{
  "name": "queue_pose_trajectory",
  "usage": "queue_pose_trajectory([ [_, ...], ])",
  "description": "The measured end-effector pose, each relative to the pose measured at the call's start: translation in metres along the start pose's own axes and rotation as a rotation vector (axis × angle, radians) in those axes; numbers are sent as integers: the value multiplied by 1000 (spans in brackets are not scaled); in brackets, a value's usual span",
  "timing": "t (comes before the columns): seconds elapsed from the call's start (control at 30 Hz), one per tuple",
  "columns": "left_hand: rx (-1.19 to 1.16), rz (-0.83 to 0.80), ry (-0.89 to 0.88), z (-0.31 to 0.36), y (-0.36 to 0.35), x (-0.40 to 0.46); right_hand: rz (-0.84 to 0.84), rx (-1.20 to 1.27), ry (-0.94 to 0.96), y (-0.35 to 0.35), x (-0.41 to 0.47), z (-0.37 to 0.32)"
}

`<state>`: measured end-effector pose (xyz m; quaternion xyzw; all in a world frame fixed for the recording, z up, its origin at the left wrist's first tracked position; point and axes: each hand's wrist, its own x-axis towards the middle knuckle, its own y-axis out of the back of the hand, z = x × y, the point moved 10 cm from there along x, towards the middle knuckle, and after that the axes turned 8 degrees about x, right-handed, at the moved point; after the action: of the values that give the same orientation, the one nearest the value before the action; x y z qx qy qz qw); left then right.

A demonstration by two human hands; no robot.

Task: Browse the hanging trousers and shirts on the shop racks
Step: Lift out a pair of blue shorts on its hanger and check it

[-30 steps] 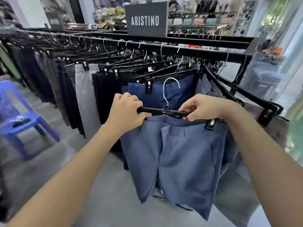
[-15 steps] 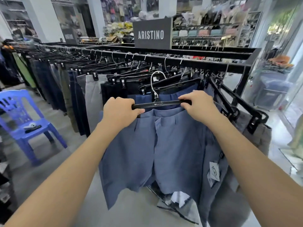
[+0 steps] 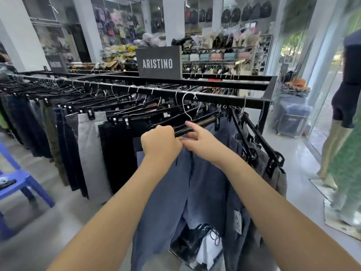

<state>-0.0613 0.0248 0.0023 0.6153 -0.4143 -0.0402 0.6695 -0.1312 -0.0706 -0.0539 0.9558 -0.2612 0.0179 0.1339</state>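
A pair of blue trousers (image 3: 172,184) hangs from a black clip hanger (image 3: 197,125) whose metal hook sits over the black rack rail (image 3: 214,97). My left hand (image 3: 161,142) is closed around the hanger's left end. My right hand (image 3: 199,142) lies just beside it with the index finger stretched out against the hanger bar and the other fingers loose. Many more trousers in black, grey (image 3: 91,153) and navy hang in a row to the left on the same rail.
A dark ARISTINO sign (image 3: 158,63) stands on the rack top. A blue plastic chair (image 3: 17,184) is at the left. Grey trousers (image 3: 273,169) hang on the rack's right end. A mannequin (image 3: 343,114) stands at the right by the glass front. Bags fill the far shelves.
The blue trousers went up from in front of me onto the rail, the hook now over it. My right hand slid left and loosened from the hanger. The view rose.
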Motion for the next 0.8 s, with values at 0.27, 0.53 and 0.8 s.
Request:
queue_pose_trajectory([
  [0.27, -212, -3, -174, 40, 1, 34, 328, 191, -60, 51, 22, -1],
  [0.53, -684, -473, -457, 81, -23, 45, 511, 173, -54, 78, 32, -9],
  [0.8, -693, -689, -728, 83, -48, 43, 628, 272, -260, 72, 39, 27],
])
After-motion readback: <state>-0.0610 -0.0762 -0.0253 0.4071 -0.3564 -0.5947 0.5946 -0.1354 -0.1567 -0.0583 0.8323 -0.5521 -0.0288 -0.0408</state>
